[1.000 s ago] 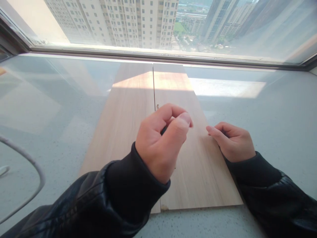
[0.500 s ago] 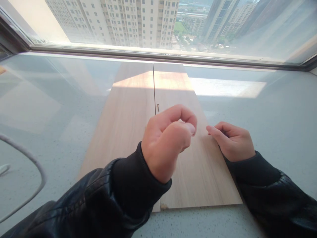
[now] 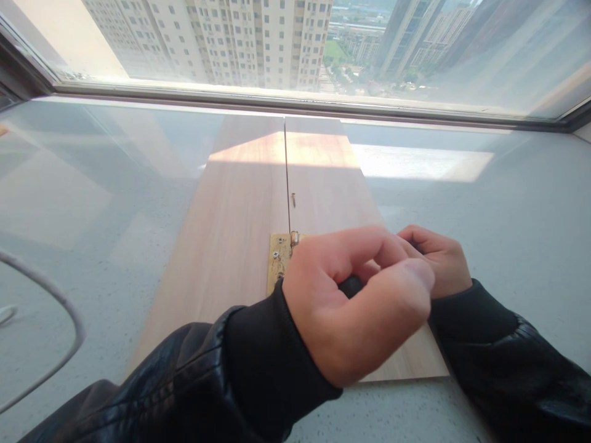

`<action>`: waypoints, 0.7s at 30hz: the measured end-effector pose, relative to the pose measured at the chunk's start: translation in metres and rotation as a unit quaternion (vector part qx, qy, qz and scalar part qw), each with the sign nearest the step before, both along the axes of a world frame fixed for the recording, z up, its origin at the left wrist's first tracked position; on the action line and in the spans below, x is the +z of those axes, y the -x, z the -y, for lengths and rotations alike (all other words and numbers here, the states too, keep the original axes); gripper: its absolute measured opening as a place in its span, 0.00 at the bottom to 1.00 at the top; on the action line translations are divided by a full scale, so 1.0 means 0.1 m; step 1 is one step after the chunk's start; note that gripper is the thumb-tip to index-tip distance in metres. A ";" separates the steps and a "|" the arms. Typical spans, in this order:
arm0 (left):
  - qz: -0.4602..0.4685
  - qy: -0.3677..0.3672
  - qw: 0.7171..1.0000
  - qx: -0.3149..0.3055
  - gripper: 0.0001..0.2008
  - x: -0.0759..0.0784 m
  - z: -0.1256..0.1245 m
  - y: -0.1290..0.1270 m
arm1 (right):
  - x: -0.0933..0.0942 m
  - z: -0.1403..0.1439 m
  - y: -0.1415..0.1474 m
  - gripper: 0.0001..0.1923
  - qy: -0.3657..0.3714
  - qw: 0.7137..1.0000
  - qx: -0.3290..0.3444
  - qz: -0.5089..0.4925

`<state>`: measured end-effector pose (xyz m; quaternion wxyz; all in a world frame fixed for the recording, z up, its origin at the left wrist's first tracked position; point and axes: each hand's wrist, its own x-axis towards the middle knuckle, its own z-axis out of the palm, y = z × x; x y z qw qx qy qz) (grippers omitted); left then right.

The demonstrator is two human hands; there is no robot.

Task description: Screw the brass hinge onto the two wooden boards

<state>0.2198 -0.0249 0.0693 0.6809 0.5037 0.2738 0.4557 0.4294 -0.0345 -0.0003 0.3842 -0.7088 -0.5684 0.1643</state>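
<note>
While both hands sit over the right-hand board, the left hand is curled into a loose fist around a small dark object, of which only a rounded black patch shows between thumb and fingers; what it is cannot be told. Thumb lies across the top, fingers folded under. The right hand is partly hidden behind the left, fingers bent inward and knuckles up; whether it pinches anything cannot be told.

Brass hinge: flat, yellow-gold leaf, rectangular, with pale screw heads in its left leaf. Its knuckle sits on the seam between the left board and the right board. Only the left leaf and the top of the barrel show; the rest is covered by the left hand and sleeve. Long axis runs along the seam, away from the person toward the window.

Both boards are light wood-grain panels, lying flat and side by side on a grey speckled counter, long axes parallel, far ends near the window frame. A loose screw lies on the right board just beside the seam, beyond the hinge, and its length points roughly along the seam.

A grey cable loops on the counter at far left, well apart from the boards. Sunlight crosses the boards' far ends.
</note>
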 end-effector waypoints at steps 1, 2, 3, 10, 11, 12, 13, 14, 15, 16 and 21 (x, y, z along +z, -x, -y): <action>0.008 0.008 1.000 -0.013 0.11 -0.01 -0.04 0.01 | 0.00 0.00 0.00 0.23 0.001 1.000 -0.002 0.002; 0.026 0.011 1.000 0.005 0.10 -0.02 -0.07 0.01 | 0.00 0.00 0.00 0.22 0.001 1.000 -0.005 0.004; 0.031 0.015 0.998 0.046 0.09 -0.03 -0.09 0.01 | 0.00 0.00 0.00 0.21 0.001 1.000 -0.008 0.007; -0.021 -0.073 0.977 0.201 0.05 -0.13 0.01 -0.08 | 0.01 0.00 0.01 0.19 0.000 1.000 -0.012 0.011; -0.005 -0.072 0.980 0.185 0.07 -0.14 0.03 -0.08 | 0.01 -0.01 0.01 0.19 0.000 1.000 -0.011 0.011; 0.014 -0.071 0.983 0.168 0.09 -0.15 0.03 -0.08 | 0.01 -0.01 0.01 0.20 -0.002 1.000 -0.010 0.010; 0.031 -0.072 0.986 0.146 0.12 -0.15 0.03 -0.08 | 0.01 -0.01 0.01 0.20 -0.004 1.000 -0.007 0.009; 0.042 -0.074 0.989 0.118 0.14 -0.15 0.03 -0.07 | 0.01 -0.01 0.01 0.21 -0.005 1.000 -0.005 0.009; 0.049 -0.078 0.992 0.088 0.17 -0.14 0.01 -0.06 | 0.01 -0.01 0.01 0.21 -0.006 1.000 -0.002 0.008; 0.049 -0.080 0.994 0.060 0.20 -0.13 -0.01 -0.04 | 0.01 -0.01 0.02 0.22 -0.007 1.000 0.001 0.008; -0.141 -0.221 0.962 0.073 0.11 -0.09 -0.09 0.09 | 0.00 -0.01 0.01 0.21 -0.005 1.000 -0.002 0.009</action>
